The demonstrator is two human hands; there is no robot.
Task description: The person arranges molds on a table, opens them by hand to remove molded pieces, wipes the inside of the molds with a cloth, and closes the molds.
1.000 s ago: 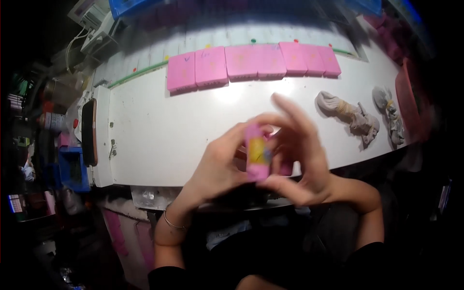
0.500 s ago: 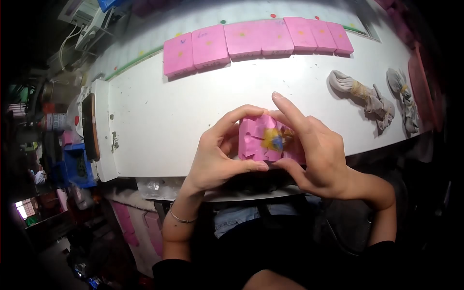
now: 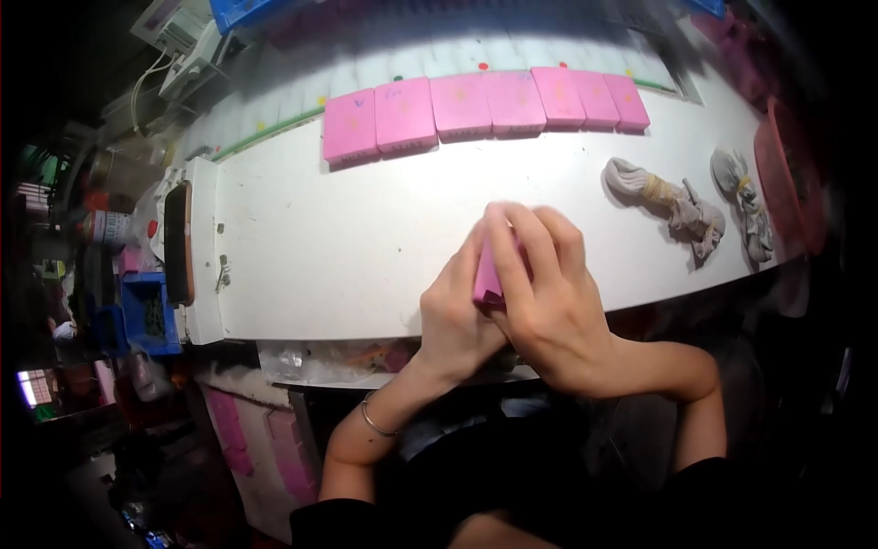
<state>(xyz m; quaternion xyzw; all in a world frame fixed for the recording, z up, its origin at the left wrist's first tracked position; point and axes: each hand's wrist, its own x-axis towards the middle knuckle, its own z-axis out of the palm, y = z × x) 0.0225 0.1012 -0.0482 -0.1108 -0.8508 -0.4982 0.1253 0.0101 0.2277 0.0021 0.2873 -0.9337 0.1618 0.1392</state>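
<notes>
Between my two hands, over the near edge of the white table, is a pink block [image 3: 492, 273]. My left hand [image 3: 455, 309] wraps round its left side and underside. The fingers of my right hand [image 3: 547, 291] bend over its top and right side. Most of the block is hidden by the fingers, and its coloured marks do not show. Beyond my hands, several pink blocks [image 3: 462, 105] stand side by side in a row across the table [image 3: 320, 247].
Two tied grey cloth bundles [image 3: 672, 201] lie to the right, beside a red basket [image 3: 788, 178]. A phone [image 3: 179, 242] rests on the left ledge, with a blue bin [image 3: 151, 311] further left. A clear plastic bag [image 3: 291, 362] is under the near edge.
The block has turned between my hands, and its yellow and blue marks are out of sight. My right hand has moved left and closed over it, and both hands are closer together.
</notes>
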